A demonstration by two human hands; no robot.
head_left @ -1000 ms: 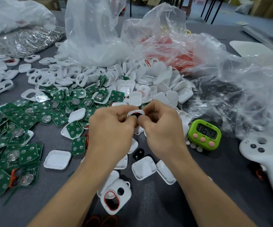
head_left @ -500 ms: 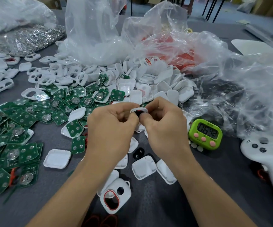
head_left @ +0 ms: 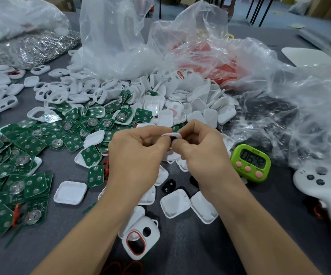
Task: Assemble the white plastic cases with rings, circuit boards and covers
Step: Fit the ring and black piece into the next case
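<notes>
My left hand (head_left: 135, 153) and my right hand (head_left: 202, 150) meet over the middle of the table, both pinching one small white case (head_left: 171, 135) with a bit of red and black showing inside it; my fingers hide most of it. Green circuit boards (head_left: 31, 155) lie heaped to the left. White covers (head_left: 192, 108) and ringless case shells (head_left: 55, 92) are piled behind my hands. A white case with a red ring (head_left: 139, 238) fitted lies on the table between my forearms. Loose white covers (head_left: 175, 203) lie under my wrists.
A green timer (head_left: 251, 162) stands right of my right hand. A white controller (head_left: 323, 187) lies at the far right. Clear plastic bags (head_left: 240, 62) with red rings and other parts fill the back; a bag of metal clips (head_left: 35, 46) sits back left. Red rings (head_left: 121, 267) lie at the near edge.
Both hands have lifted the case slightly and tilted it, the fingers shifting around its edge. Everything else on the table stays put.
</notes>
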